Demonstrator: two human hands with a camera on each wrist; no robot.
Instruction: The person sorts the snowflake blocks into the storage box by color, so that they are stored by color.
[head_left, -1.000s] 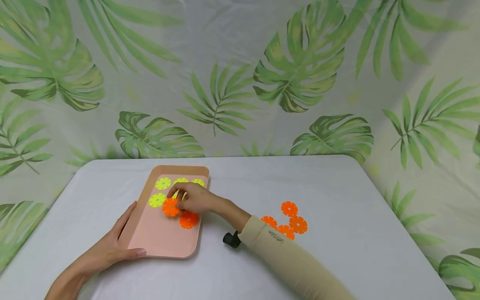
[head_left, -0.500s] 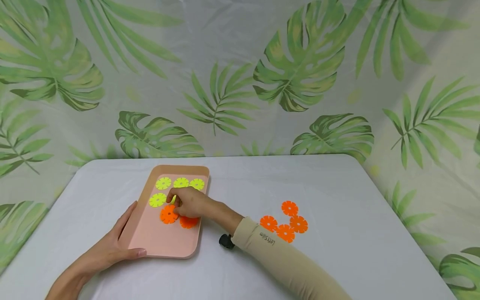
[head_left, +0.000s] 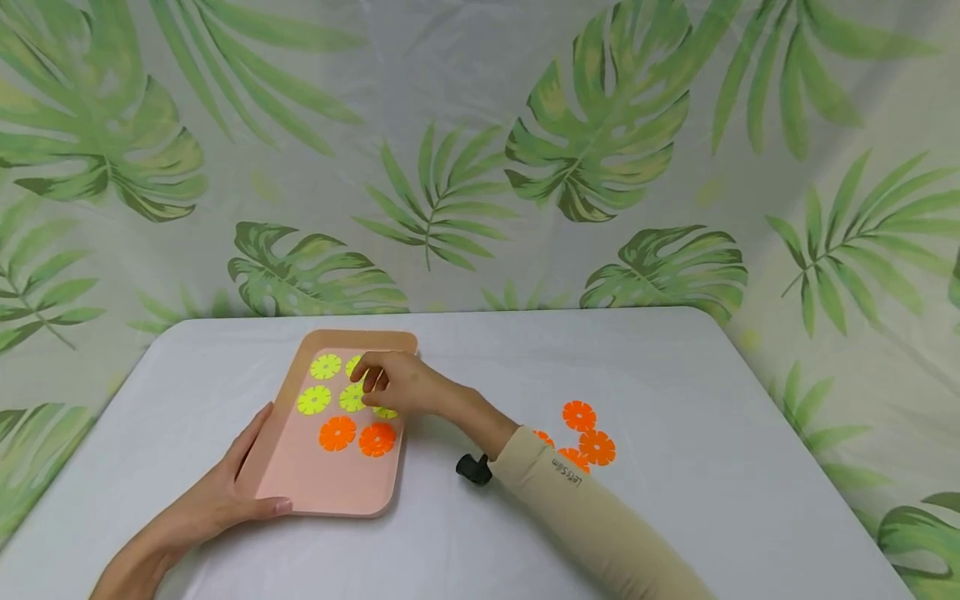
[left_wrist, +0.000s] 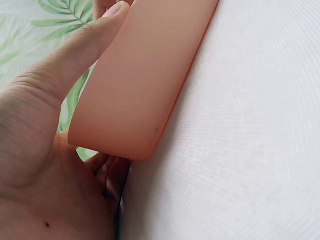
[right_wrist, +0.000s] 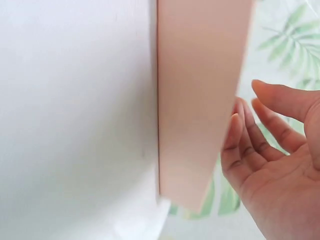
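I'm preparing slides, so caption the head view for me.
Left hand holds a pink tray of yellow discs and orange discs; right hand hovers over it.

Head view forward and down, wrist views close, seemingly low, all sharing tray (head_left: 322, 483)

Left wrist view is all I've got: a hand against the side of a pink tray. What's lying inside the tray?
Observer: The head view shows notched yellow discs and two orange discs in the pink tray.
Visitor: Pretty! Is anybody carrying another piece over?
Observer: Not that I can see: in the right wrist view, the right hand has nothing between its thumb and fingers.
Visitor: Are there any more pieces about?
Observer: Yes, the head view shows loose orange discs on the white table, right of the tray.
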